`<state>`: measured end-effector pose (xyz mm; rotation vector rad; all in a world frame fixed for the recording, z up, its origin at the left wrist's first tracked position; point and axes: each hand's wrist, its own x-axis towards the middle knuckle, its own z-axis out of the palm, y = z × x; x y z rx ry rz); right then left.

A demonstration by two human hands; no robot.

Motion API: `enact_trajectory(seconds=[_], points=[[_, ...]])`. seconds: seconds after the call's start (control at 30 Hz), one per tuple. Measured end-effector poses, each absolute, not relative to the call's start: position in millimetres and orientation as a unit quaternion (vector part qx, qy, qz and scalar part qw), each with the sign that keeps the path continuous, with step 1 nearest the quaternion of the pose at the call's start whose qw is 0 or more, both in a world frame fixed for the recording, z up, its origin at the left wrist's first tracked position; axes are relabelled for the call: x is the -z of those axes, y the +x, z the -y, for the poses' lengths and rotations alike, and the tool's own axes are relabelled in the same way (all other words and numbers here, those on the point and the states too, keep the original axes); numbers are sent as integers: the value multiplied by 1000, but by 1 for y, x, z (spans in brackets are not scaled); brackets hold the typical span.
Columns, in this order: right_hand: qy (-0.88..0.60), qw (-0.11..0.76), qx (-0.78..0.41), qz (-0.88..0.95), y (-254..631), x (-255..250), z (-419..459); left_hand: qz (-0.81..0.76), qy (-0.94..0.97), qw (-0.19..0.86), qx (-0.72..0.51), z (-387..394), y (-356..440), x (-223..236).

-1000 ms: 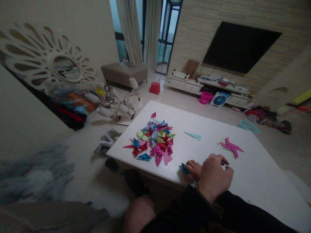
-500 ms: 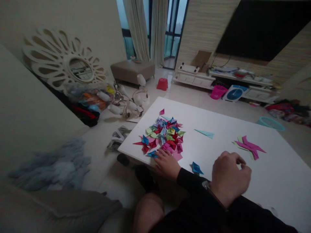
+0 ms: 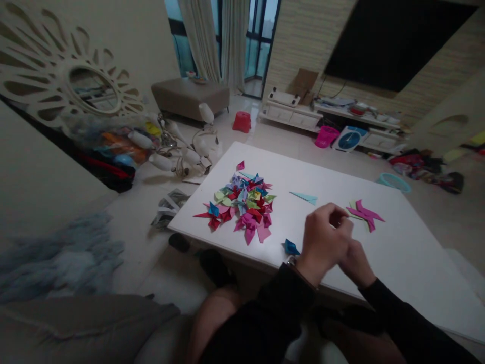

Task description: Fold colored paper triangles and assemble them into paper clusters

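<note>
Over the near side of the white table (image 3: 394, 263), my left hand (image 3: 326, 237), with a band at its wrist, is closed with curled fingers. My right hand (image 3: 356, 263) meets it from the right, its fingers bent and mostly covered by the left hand. Whatever lies between them is hidden. A blue folded paper piece (image 3: 291, 246) rests on the table by my left wrist. Farther left spreads a pile of colourful origami pieces (image 3: 246, 199). Beyond my hands lie a light-blue pointed paper strip (image 3: 305, 197) and crossed magenta and pale-green folded papers (image 3: 366, 215).
A single pink piece (image 3: 240, 165) lies near the table's far left corner. On the floor to the left are a lamp fixture (image 3: 189, 154) and a plastic bag (image 3: 166, 207). A red stool (image 3: 241, 122) and a low white cabinet (image 3: 291, 114) stand beyond the table.
My right hand has drawn back from the pile to my left hand. The blue piece under its fingers no longer lies there. The view has shifted right.
</note>
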<state>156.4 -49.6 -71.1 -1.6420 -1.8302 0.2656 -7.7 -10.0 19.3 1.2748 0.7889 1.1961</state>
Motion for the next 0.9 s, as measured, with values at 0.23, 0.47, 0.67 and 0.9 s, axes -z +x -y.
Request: enact_trajectory(seconds=[0.23,0.47,0.67,0.9], points=[[-650,626,-183,390,183,55,72,-415,507,625,-424,-14,12,26],[-648,594,-178,443,186,48,77,-346,498,728,-319,-2,46,38],[-675,546,-98,486,193,40,86,-305,544,698,-352,5,63,37],[-672,549,-97,487,194,33,88,-337,547,671,-370,1,66,44]])
